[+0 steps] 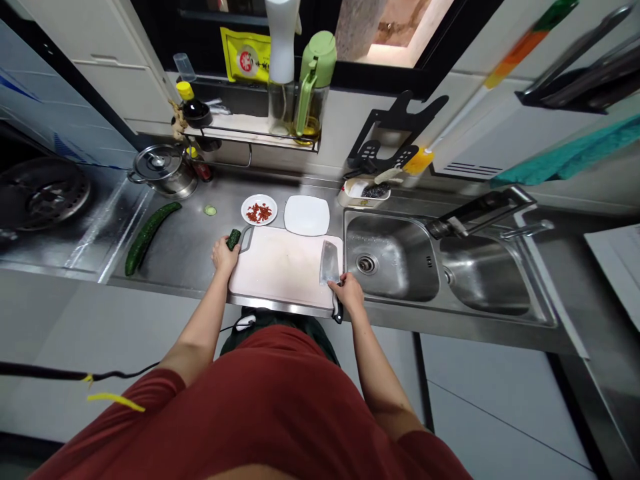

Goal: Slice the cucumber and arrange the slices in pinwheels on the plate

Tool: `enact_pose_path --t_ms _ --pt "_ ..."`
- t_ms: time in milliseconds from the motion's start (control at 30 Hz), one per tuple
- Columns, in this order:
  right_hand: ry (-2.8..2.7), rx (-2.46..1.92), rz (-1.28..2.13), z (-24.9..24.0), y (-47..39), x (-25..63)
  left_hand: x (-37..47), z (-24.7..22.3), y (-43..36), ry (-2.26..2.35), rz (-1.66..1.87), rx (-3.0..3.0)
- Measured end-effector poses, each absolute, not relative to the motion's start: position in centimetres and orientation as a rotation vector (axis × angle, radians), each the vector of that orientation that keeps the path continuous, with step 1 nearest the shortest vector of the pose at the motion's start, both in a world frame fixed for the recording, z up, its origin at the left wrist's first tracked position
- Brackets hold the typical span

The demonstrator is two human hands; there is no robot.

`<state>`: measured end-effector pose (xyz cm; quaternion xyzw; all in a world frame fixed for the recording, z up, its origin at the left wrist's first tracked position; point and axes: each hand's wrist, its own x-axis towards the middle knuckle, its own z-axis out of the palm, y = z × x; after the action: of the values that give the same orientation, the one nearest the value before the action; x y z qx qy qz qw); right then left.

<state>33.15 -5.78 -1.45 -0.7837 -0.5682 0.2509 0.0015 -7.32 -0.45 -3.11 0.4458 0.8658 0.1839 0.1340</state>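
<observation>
My left hand [225, 257] is closed around a short cucumber piece [233, 239] at the left edge of a pale cutting board [280, 267], beside the board's grey handle. At the board's right side, my right hand [350, 292] grips a cleaver [329, 261] where blade meets handle. Its blade lies over the board, pointing away from me, and its black handle reaches past the front edge. Behind the board are a white plate [273, 219] of chopped red pieces and a bare square white plate [307, 215]. A whole cucumber [147, 240] and a cut green slice [210, 210] lie to the left.
Right of the board is a double steel sink [400, 260] with a faucet [480, 210]. A lidded pot [163, 172] and stove burner [43, 193] stand left. Above the counter, a wall shelf [250, 127] carries bottles; a utensil holder [367, 193] sits behind the sink.
</observation>
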Motion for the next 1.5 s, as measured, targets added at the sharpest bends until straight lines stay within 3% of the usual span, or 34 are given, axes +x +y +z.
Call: enact_pose_path --t_ms 300,533,900,1267,1500 --pt "-1.797 -2.489 0.817 -1.8 -5.5 33.1 -9.3 -3.5 -0.5 2.361 0.733 1.366" --pt "-1.786 -2.488 0.815 -1.7 -5.5 32.8 -7.5 -2.0 -0.5 1.872 1.017 1.417" --pt "-1.713 -2.479 0.828 -2.2 -5.7 33.0 -2.2 -0.8 -3.0 1.671 0.6 1.832" --pt "-1.593 -2.262 0.906 -2.4 -5.5 31.7 -0.4 -1.5 -3.2 1.589 0.414 2.018" --pt "-1.807 -2.217 0.892 -1.0 -5.0 29.8 -0.4 -1.0 -2.6 1.651 0.316 2.057"
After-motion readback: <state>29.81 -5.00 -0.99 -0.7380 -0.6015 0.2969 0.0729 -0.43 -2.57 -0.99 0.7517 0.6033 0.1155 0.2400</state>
